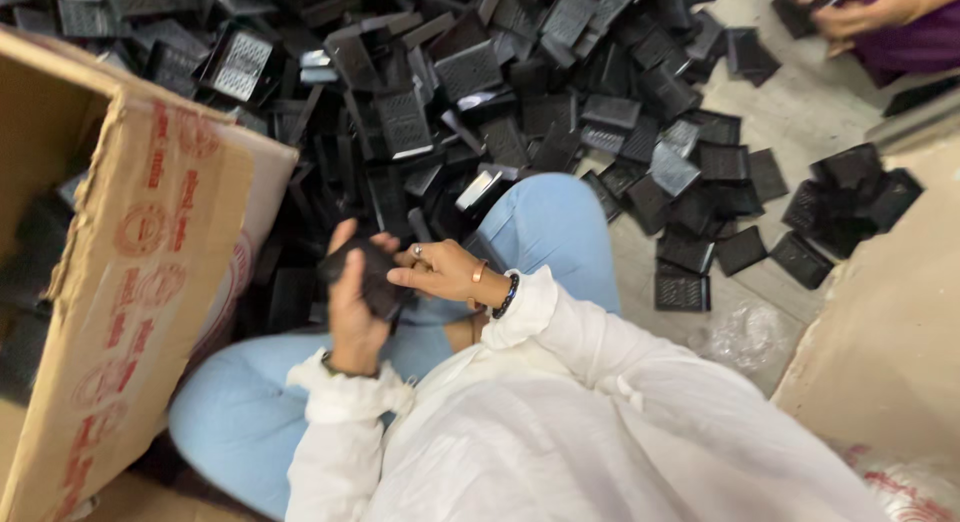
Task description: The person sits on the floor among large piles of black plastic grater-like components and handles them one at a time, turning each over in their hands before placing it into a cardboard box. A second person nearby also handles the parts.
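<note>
Fingers (352, 252) of both hands clasp a black part (372, 279), cardboard box (150, 272) edge close left.

The black part (372, 274) is mostly hidden by both hands, and the cardboard box (130, 282) perhaps runs past the left edge.

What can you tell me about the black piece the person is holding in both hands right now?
The black piece is a small, flat, dark part that looks like moulded plastic, like the grilled rectangular pieces heaped on the floor ahead. It is held above the lap, between the knees. The left hand grips it from below and behind, fingers curled over its top edge; the right hand touches its right side with the fingertips. Motion blur and the fingers hide its surface detail.
</note>
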Demonstrator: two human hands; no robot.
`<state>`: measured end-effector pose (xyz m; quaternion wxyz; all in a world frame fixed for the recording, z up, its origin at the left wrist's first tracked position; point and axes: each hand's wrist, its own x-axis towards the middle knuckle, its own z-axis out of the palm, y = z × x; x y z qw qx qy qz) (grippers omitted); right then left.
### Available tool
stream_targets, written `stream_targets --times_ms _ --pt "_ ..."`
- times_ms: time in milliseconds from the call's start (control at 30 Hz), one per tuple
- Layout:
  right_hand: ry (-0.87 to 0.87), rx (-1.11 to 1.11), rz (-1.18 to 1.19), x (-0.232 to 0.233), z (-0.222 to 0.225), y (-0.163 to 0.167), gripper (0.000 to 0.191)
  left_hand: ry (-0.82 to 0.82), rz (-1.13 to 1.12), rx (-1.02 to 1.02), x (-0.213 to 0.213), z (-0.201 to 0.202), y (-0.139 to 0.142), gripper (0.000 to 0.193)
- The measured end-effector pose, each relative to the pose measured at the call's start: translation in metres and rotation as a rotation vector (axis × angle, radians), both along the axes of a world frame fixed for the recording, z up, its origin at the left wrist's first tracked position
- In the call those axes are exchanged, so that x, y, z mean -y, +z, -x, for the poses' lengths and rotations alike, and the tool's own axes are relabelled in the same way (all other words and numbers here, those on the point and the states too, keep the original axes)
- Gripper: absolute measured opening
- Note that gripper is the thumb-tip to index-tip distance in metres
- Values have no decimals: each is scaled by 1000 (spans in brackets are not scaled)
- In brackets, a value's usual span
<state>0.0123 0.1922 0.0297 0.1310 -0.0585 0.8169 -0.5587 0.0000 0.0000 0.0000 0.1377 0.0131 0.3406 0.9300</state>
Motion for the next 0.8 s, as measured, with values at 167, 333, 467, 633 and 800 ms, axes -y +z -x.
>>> stream_targets --times_ms 167,333,467,633,800 --pt "-360 -274 -129 -67 31 -18 31 170 -2 145 24 14 16 48" --pt "-738 -379 -389 -205 21 -50 23 180 -123 214 27 16 5 28" --pt "-809 -109 -582 -285 -36 -100 30 173 -93 255 49 24 4 26" --pt "-457 520 -661 -298 -100 -154 37 158 -92 294 45 21 0 28" --pt "-409 473 -252 -281 -84 -163 37 149 -64 295 44 25 -2 28"
